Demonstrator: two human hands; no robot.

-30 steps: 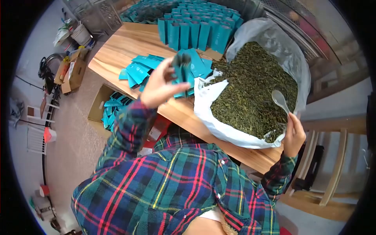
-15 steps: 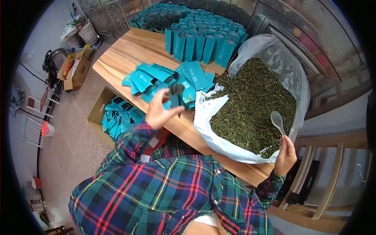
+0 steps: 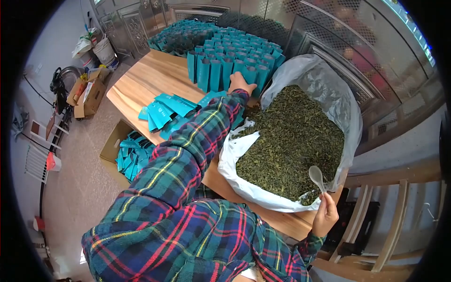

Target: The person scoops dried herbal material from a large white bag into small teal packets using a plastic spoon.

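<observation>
Left hand (image 3: 241,82) against upright pouches (image 3: 230,66)

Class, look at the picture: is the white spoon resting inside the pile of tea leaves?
No. The right hand holds the white spoon upright by its handle, at the near rim of the bag of tea leaves.

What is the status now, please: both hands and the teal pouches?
Left hand stretched out, resting at upright teal pouches. Right hand holds white spoon over tea leaves. Nothing blocks.
</observation>
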